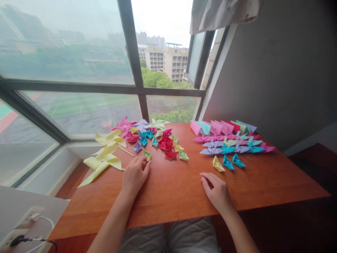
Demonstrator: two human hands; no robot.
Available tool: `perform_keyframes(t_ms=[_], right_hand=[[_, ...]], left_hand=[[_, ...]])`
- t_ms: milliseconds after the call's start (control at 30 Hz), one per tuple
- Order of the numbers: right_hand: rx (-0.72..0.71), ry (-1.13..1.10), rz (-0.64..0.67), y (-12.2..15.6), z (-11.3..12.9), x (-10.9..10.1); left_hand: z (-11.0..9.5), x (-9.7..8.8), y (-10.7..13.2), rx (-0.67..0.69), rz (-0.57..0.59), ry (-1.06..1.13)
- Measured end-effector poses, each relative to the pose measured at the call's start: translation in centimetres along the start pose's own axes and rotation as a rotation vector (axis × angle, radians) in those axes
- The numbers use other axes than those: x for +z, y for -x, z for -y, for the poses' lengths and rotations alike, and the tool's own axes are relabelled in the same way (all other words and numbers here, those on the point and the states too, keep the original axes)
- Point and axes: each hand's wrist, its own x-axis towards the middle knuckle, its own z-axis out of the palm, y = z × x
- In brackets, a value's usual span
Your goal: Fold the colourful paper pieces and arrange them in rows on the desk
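My left hand (pixel 135 174) reaches to the left-middle of the table, with its thumb and fingertips closed at a small light green paper boat (pixel 147 154). Part of their grip on the boat is hidden behind the fingers. My right hand (pixel 216 189) rests on the wood at the right, fingers loosely curled, thumb close to the index finger; no object shows in it. Just beyond it stand a yellow paper boat (pixel 218 164) and two blue paper boats (pixel 228 162). Past my left hand lies a loose heap of small boats, among them red paper boats (pixel 165 143).
Yellow paper pinwheels (pixel 101 162) lie at the left, with a pink pinwheel (pixel 123 126) and others behind. Rows of folded paper cranes (pixel 228 149) and paper planes (pixel 226 128) fill the back right. Windows (pixel 168 92) border the table (pixel 173 189); a wall (pixel 273 70) rises at the right.
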Motion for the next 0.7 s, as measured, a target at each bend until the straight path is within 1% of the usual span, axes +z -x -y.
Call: perform_keyframes(t_ms=[133, 267, 400, 533, 600, 700], right_hand=[[0.008, -0.006, -0.003, 0.0, 0.0, -0.1], [0.013, -0.011, 0.0, -0.1, 0.0, -0.1], [-0.006, -0.007, 0.012, -0.1, 0.1, 0.0], [-0.043, 0.002, 0.054, -0.1, 0.4, -0.1], [-0.052, 0.006, 0.055, -0.1, 0.6, -0.2], [-0.048, -0.011, 0.072, -0.1, 0.8, -0.3]], left_hand=[[0.4, 0.0, 0.1, 0.006, 0.026, 0.014], [0.7, 0.1, 0.3, 0.015, 0.034, 0.075], [0.4, 0.1, 0.6, 0.063, 0.058, 0.138], [-1.1, -0.2, 0.8, 0.117, 0.052, 0.159], [-2.3, -0.3, 1.3, 0.153, 0.064, 0.185], [-4.4, 0.1, 2.6, 0.225, 0.113, 0.237]])
